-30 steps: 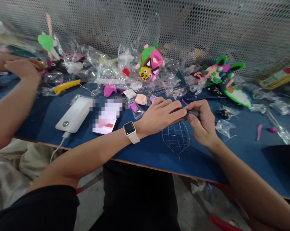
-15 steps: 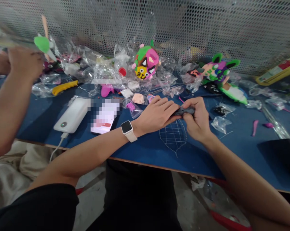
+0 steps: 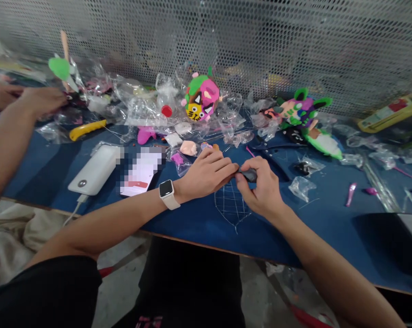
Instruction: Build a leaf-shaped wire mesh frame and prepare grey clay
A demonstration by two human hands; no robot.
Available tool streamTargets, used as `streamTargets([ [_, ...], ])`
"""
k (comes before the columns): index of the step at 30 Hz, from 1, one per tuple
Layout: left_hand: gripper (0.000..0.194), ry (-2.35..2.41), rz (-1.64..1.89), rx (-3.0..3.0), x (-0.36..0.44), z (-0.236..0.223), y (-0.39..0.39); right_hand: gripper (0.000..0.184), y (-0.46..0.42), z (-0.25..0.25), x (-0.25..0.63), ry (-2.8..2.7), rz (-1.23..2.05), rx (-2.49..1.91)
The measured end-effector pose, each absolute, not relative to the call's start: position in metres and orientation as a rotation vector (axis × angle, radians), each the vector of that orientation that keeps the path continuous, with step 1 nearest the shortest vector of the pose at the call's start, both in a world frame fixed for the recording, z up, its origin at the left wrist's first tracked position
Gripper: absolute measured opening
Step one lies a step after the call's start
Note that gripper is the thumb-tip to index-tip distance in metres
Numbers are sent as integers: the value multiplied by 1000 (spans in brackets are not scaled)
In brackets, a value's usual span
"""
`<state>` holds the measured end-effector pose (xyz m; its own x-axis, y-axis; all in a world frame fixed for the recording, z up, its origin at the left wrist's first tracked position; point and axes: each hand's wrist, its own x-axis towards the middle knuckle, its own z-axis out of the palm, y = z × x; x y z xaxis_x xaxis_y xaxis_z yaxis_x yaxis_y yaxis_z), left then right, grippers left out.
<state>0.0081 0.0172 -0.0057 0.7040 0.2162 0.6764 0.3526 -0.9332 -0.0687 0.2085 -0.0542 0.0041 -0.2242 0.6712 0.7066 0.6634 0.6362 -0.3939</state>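
A dark grey lump of clay (image 3: 249, 174) is pinched between the thumb and fingers of my right hand (image 3: 262, 187). My left hand (image 3: 211, 173), palm down, has its fingers pressed together with the tips on the lump's left end; its thumb is hidden. Beneath both hands a wire frame (image 3: 231, 207), pointed at the bottom and crossed by thin wires, lies on the blue tabletop (image 3: 188, 223). The hands cover its upper part.
A phone (image 3: 142, 171) and a white power bank (image 3: 95, 171) lie to the left. Behind are a painted cat-face ball (image 3: 202, 98), plastic bags, a yellow-handled tool (image 3: 87, 130) and a green-eared clay figure (image 3: 300, 109). Another person's hands (image 3: 38, 100) work at far left.
My fingers have shifted along the clay, and less of it shows between my hands. The other person's hands have lowered. The whole view has shifted slightly.
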Motion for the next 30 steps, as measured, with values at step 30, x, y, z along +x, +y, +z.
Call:
streamTargets([
  [30, 49, -631, -1073, -2846, 15, -18, 10, 64, -51, -4, 222, -2080, 166, -982],
])
